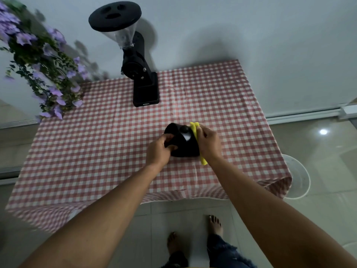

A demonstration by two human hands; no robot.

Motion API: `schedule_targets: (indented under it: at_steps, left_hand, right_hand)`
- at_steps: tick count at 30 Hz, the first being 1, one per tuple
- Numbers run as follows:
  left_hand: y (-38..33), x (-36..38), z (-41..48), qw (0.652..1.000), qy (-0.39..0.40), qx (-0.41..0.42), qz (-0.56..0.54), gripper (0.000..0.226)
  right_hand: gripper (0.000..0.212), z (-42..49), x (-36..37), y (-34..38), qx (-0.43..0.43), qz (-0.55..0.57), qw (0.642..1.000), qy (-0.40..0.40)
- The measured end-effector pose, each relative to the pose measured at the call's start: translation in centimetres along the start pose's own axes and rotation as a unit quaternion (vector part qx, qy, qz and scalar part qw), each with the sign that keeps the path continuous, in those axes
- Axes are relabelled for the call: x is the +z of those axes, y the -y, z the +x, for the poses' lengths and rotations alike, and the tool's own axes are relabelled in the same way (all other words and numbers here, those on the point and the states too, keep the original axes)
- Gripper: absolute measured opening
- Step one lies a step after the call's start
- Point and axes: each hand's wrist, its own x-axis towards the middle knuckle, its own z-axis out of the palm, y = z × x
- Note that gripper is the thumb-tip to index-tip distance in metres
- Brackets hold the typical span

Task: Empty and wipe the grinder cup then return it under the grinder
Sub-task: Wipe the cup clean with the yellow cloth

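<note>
The black grinder cup is tipped on its side just above the checked tablecloth, near the table's middle right. My left hand grips its rim, with fingers curled into the opening. My right hand presses a folded yellow cloth against the cup's right side. The black grinder with its clear hopper and black lid stands at the table's far edge; the spot at its base is bare.
A hanging bunch of purple flowers overhangs the table's far left corner. A white round bin sits on the tiled floor beside the table's right edge. My bare feet stand at the near edge.
</note>
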Motion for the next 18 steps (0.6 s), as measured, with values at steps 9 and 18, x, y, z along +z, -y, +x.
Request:
schedule_targets:
  at_steps: [9, 18]
  left_hand:
    - [-0.7, 0.0, 0.6, 0.999, 0.007, 0.017, 0.033, 0.038]
    - [-1.8, 0.0, 0.7, 0.991, -0.002, 0.059, 0.118, 0.039]
  right_hand:
    - [0.028, 0.5, -2.6, 1.8, -0.034, 0.073, 0.996, -0.045]
    - [0.023, 0.9, -0.9, 3.8, -0.072, -0.057, 0.996, 0.013]
